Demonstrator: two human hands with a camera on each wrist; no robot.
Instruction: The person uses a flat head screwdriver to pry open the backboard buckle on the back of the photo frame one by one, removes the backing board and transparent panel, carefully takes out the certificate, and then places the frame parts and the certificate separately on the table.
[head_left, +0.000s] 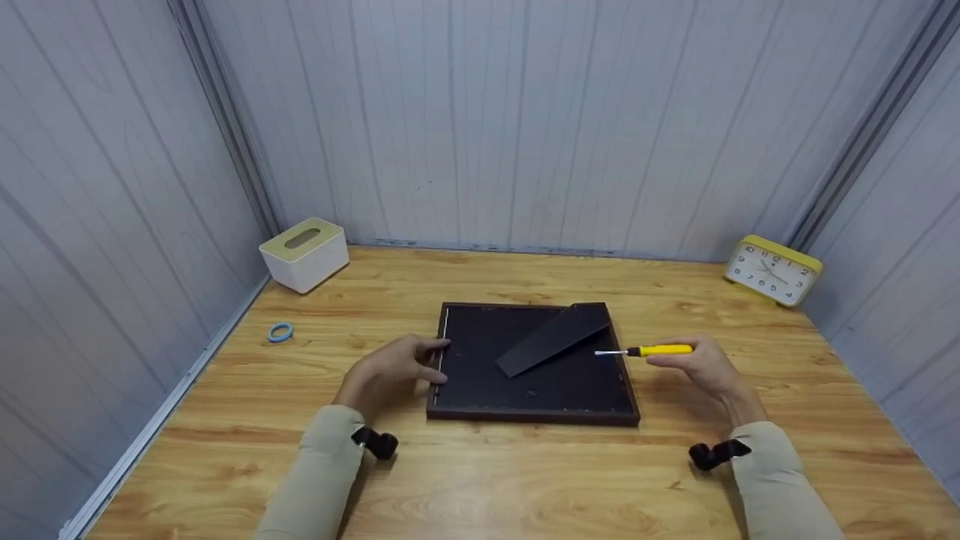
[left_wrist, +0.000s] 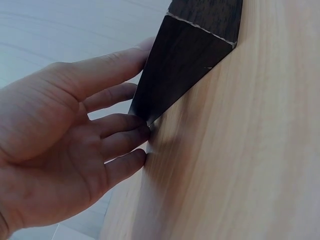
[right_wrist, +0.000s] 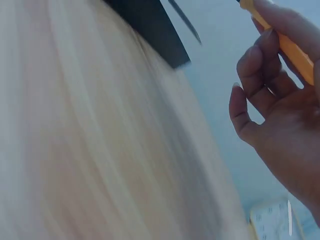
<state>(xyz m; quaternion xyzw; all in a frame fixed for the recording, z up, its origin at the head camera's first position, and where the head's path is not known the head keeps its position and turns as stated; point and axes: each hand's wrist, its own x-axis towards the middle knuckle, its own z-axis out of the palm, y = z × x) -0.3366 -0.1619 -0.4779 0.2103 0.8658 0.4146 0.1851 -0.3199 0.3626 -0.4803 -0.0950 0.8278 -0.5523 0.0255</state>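
Note:
A dark picture frame [head_left: 480, 360] lies face down on the wooden table, its black stand [head_left: 555, 341] slanting across the back. At the frame's left edge, my left hand [head_left: 394, 367] rests its thumb and fingertips, the fingers fairly straight. The left wrist view shows these fingers [left_wrist: 120, 125] against the frame's side [left_wrist: 185, 55], near the tabletop. My right hand [head_left: 705, 367] pinches a screwdriver [head_left: 667, 350] by its yellow handle. The metal tip points left, above the frame's right part. In the right wrist view, the handle [right_wrist: 297, 57] lies along the fingers.
A white tissue box [head_left: 307, 262] with a greenish lid stands at the back left, and a light-blue ring [head_left: 280, 332] lies in front of it. At the back right stands a yellow and white clock [head_left: 772, 271]. Pale panelled walls [head_left: 487, 127] enclose the table.

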